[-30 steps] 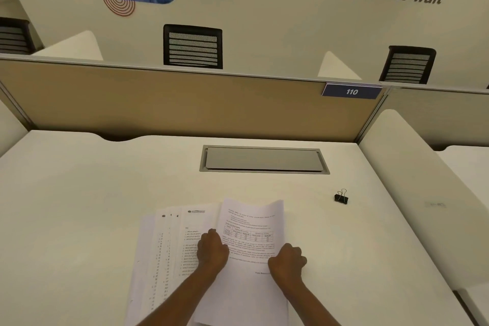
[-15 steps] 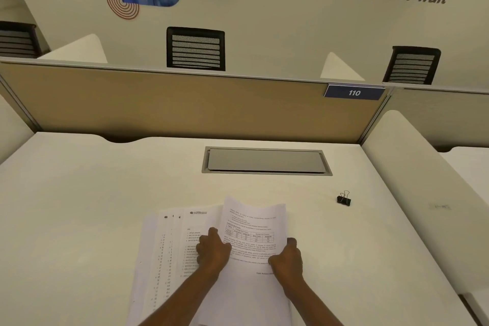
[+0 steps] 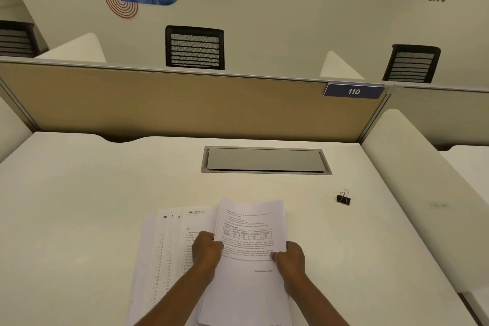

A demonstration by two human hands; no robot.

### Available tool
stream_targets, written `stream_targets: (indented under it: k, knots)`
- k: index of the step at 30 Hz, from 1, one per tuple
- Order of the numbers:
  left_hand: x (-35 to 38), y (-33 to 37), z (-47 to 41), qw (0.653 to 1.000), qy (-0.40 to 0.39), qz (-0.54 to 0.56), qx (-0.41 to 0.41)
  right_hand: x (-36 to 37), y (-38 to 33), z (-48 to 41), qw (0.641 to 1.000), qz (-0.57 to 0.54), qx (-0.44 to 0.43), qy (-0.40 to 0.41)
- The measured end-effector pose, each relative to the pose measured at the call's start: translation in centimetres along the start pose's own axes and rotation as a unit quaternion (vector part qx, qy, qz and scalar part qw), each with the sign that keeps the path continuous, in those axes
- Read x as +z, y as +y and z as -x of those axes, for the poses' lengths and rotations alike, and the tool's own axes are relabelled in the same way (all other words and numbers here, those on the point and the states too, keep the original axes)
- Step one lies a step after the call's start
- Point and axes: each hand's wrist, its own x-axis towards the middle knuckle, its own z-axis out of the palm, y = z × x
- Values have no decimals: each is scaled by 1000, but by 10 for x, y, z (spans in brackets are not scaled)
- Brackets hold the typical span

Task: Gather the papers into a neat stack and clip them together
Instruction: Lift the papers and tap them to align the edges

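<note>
A bundle of white printed papers lies at the near middle of the white desk, its top sheet carrying text and a small table. My left hand grips the bundle's left edge and my right hand grips its right edge. More printed sheets are fanned out to the left, partly under the bundle. A black binder clip sits alone on the desk, far to the right of the papers and untouched.
A grey cable hatch is set into the desk behind the papers. A tan partition with a blue "110" plate closes the back; a white divider borders the right side. Black chairs stand beyond.
My right hand has slid from the top of the sheet to its right edge and closed on it. My left hand has gripped the left edge. The clip has not moved.
</note>
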Motion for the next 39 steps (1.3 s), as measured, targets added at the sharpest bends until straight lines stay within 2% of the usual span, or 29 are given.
stream_targets:
  k: [2,5,7,11,20,23,27,30,39]
  knots:
    - [-2,-1,1,999,29,-33,2,3,-1,0,1000,6,-5,-4]
    - [-5,-5,3,976,69,-208,1,10,0,-1,998,51,-22,-5]
    - [-6,-3,6,967,75,-242,-10,16,-1,-1,995,97,-33,0]
    - [-6,-1,4,976,67,-207,-6,24,-3,-3,981,191,-45,17]
    - [-11,-9,-4,998,33,-44,13,24,-7,-2,980,197,-10,17]
    - [-12,-10,-7,1000,-2,10,-14,25,-4,-5,987,162,-8,-2]
    - [-14,-12,-8,999,-41,1,-2,22,-8,-1,986,169,-9,8]
    - [-15,-11,-8,999,-44,-1,17,20,-9,1,987,162,-4,18]
    - [-24,-8,-9,997,-60,31,42,18,-18,7,997,53,-51,4]
